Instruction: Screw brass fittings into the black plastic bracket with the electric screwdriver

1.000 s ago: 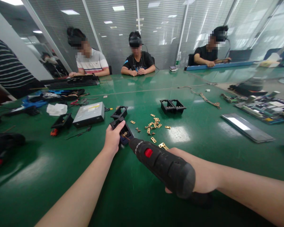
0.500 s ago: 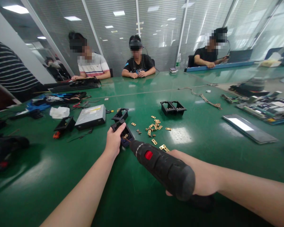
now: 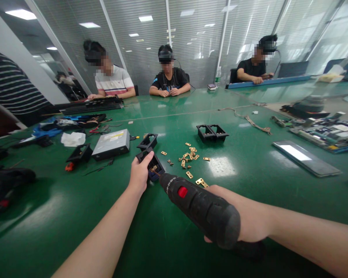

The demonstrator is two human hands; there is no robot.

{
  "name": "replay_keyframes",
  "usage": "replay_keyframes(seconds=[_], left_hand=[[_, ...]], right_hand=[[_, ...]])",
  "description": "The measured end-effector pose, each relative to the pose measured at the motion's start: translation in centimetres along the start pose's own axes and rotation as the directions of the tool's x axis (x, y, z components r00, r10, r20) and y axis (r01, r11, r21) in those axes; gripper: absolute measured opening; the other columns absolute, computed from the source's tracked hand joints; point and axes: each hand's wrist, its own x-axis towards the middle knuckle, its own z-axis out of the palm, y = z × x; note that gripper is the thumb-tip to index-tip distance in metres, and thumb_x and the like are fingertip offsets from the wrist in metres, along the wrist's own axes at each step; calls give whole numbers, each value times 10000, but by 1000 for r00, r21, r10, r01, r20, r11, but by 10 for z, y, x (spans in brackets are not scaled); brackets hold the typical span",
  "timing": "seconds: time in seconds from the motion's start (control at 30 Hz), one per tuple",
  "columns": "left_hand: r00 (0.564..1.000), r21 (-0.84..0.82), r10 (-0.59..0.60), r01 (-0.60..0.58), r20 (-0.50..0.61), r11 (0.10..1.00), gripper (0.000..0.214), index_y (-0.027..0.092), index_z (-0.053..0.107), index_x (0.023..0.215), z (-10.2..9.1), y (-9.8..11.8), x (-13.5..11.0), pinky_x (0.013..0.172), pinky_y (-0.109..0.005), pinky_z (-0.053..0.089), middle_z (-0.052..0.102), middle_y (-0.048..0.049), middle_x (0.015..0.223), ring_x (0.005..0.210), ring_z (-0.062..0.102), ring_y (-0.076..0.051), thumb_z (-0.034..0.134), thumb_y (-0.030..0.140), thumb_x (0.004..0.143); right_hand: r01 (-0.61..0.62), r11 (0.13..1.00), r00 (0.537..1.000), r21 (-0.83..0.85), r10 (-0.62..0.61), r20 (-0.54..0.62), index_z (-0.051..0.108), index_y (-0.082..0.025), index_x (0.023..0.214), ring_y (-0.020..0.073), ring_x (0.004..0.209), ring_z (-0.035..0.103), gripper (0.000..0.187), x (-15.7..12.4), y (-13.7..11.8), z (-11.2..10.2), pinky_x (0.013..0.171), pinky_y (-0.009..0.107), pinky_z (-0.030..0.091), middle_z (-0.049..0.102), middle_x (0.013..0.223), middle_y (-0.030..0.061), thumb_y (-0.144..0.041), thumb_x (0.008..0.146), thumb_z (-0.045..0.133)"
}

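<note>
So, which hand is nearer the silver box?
Left. The left hand holds a black frame just right of the silver box; the right hand, around the power drill, is much farther right and closer to the camera.

A silver disc drive (image 3: 111,141) lies near a crumpled white tissue (image 3: 73,139).

We see a black power drill (image 3: 201,206) with a red switch, held aslant, its thin bit (image 3: 157,173) reaching into a tilted, hollow black frame (image 3: 157,160), where it seems to meet small brass pieces (image 3: 153,168).
</note>
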Motion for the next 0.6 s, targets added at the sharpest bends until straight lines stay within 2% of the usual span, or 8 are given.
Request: replay_keyframes(seconds=[0.2,0.37,0.5,0.6], left_hand=[[1000,2,-6,6,7,1000,698,224,823,1129,-1,1,-1,971,-577,778,892,-123,1068,1028,895,-383,1148,686,718],[1000,10,-4,4,7,1000,719,229,814,1119,-1,1,-1,973,-578,766,887,-112,1048,1030,889,-391,1150,700,691],[1000,-2,-1,1,-4,1000,720,225,819,1114,0,1,-1,977,-566,768,892,-111,1050,1046,892,-389,1156,681,671],[1000,-12,2,-2,-1,1000,689,226,817,1096,0,0,-1,976,-564,772,893,-112,1047,1063,900,-395,1147,670,685]], right_hand=[[0,1000,1000,2,0,-3,702,-241,922,149,729,588,660,0,-1,0,666,279,505,708,809,-84,-364,624,1277],[19,999,1000,32,-19,-6,705,-240,925,147,722,606,673,0,2,1,674,278,519,724,813,-87,-364,611,1288],[3,1000,1000,31,-3,-14,715,-243,976,159,753,598,691,-2,-4,3,706,300,517,711,839,-83,-421,636,1289],[-14,1000,999,3,14,-29,749,-238,1032,182,821,621,685,-2,-7,4,791,337,567,735,911,-56,-447,660,1284]])
